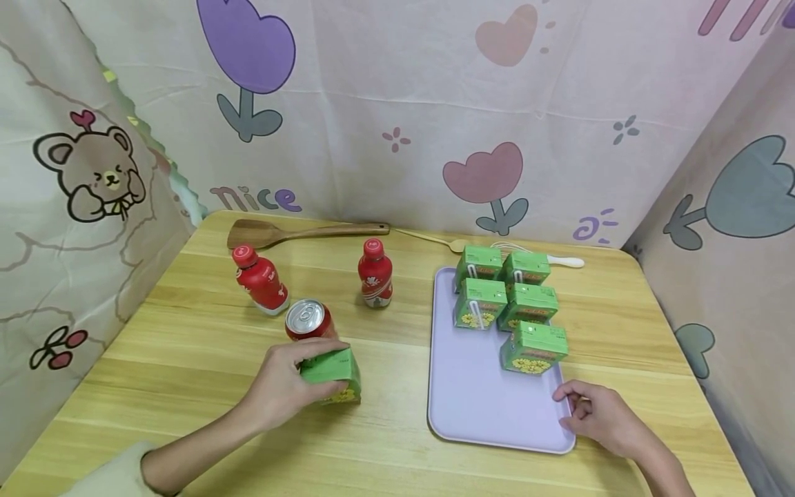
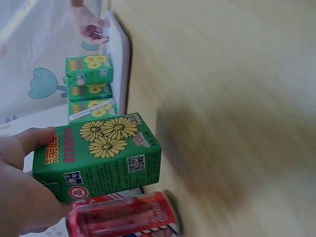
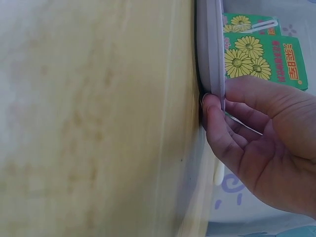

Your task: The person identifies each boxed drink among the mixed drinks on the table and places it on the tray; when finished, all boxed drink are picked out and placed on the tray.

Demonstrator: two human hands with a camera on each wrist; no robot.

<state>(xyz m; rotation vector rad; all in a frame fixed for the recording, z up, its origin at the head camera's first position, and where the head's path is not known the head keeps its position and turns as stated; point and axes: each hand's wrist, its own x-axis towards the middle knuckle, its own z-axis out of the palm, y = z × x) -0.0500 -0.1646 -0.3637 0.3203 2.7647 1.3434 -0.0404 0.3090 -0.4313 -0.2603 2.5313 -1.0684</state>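
My left hand [image 1: 287, 384] holds a green drink carton [image 1: 329, 369] printed with yellow flowers, thumb and fingers on opposite sides. It is low over the table just in front of a red soda can [image 1: 308, 319]; whether it touches the wood I cannot tell. In the left wrist view the carton's flowered face [image 2: 106, 140] shows plainly. My right hand [image 1: 601, 416] pinches the right rim of a lilac tray [image 1: 472, 407], thumb above and fingers below in the right wrist view. Several matching cartons [image 1: 534, 347] stand on the tray's back half.
Two red bottles with red caps stand behind the can, one at left [image 1: 262, 281] and one nearer the middle [image 1: 375, 274]. Along the back edge lie a wooden spatula [image 1: 267, 233], a thin spoon [image 1: 456, 245] and a white-handled whisk [image 1: 566, 261]. Printed cloth [image 1: 385, 90] walls the table.
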